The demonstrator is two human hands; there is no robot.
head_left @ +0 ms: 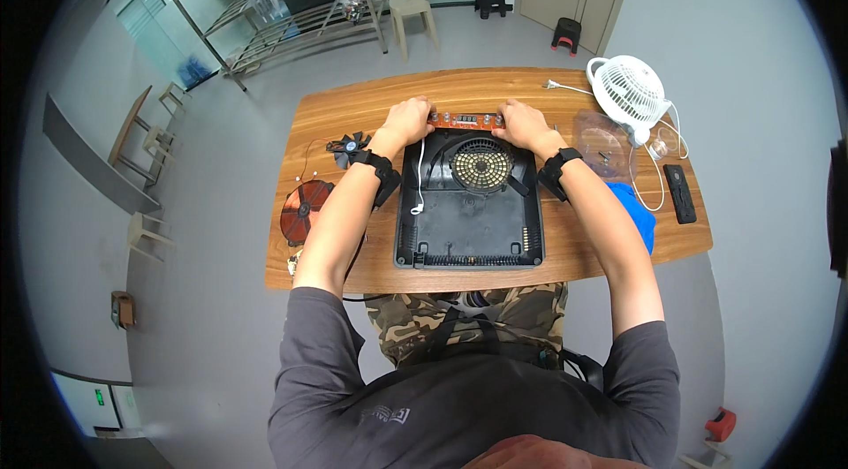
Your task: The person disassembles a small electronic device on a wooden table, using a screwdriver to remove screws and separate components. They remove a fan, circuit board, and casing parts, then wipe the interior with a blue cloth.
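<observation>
A black plastic appliance housing (pixel 468 226), like the base of an induction cooker, lies open side up before me. Its round grille (pixel 481 166) sits toward the far right part, and a white cable with a plug (pixel 419 202) lies along its left side. A narrow orange-red circuit board (pixel 466 122) with a small display spans the housing's far edge. My left hand (pixel 410 121) grips the board's left end with fingers closed. At the other end, my right hand (pixel 525 124) closes on it too. Fingertips are partly hidden in both hands.
Left on the wooden table (pixel 353 98) are a black fan blade (pixel 349 149) and a copper-coloured coil disc (pixel 305 213). To the right stand a white desk fan (pixel 629 91), a clear plastic piece (pixel 603 142), a blue cloth (pixel 634 215) and a black strip panel (pixel 679 193).
</observation>
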